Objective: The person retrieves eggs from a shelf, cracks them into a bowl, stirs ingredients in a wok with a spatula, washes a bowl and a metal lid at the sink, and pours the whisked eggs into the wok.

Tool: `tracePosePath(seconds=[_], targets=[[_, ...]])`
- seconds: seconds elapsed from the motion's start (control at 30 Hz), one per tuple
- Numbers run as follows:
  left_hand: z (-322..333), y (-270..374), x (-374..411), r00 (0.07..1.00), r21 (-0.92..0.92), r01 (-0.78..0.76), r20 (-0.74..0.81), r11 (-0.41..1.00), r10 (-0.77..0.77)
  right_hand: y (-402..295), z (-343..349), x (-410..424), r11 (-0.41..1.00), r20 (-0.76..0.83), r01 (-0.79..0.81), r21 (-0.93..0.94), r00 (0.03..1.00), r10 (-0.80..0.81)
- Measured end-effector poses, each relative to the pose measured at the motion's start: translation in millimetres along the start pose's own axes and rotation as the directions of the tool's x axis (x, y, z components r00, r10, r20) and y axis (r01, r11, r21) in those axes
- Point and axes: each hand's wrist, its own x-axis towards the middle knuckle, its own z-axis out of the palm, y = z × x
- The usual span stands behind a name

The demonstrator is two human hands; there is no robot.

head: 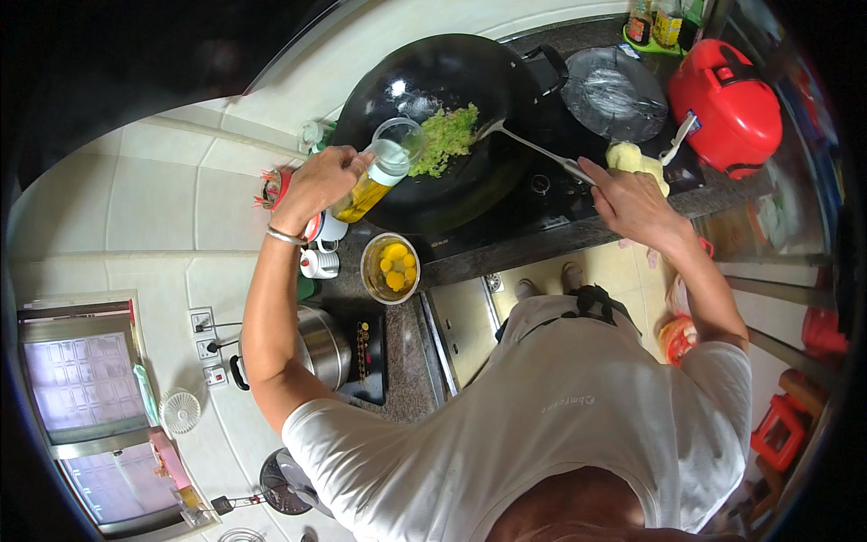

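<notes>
My left hand [328, 177] grips a clear bottle [366, 198] of yellow oil with a white collar and a round clear top, tilted at the left part of a large black wok [474, 196]. Chopped light-green vegetable [443, 139] lies in a heap inside the wok. My right hand [637, 204] is closed around the handle of a metal wok spatula [535, 149], whose blade touches the heap's right side. A pale yellow cloth [635, 161] lies just beyond that hand. Below the bottle, a metal bowl [366, 283] holds several raw eggs [396, 264].
A red rice cooker [728, 112] and a dark round plate-like thing [613, 95] stand to the right. Bottles [667, 26] sit in a green tray behind. At left are a mug [332, 227], a white lidded jar [318, 264] and a steel pot [328, 345] beside a control panel [366, 352].
</notes>
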Motion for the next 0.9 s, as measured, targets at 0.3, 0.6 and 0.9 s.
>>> tracePosePath(seconds=[0.3, 0.6, 0.9], targets=[[13.0, -119.3, -15.7, 0.984, -0.875, 0.035, -0.053, 0.484, -0.168, -28.0, -15.7, 11.1, 0.990, 0.160, 0.017, 0.141, 0.986, -0.040], [28.3, -224.1, -16.6, 0.917, -0.955, -0.296, -0.275, -0.030, -0.289, -55.1, -7.1, 27.6, 0.972, 0.149, 0.169, -0.163, 0.978, -0.145], [62.2, -318.7, 62.9, 0.798, -0.933, -0.355, -0.270, -0.057, -0.539, -71.6, 56.5, 75.3, 0.978, 0.060, 0.117, -0.171, 0.992, -0.108]])
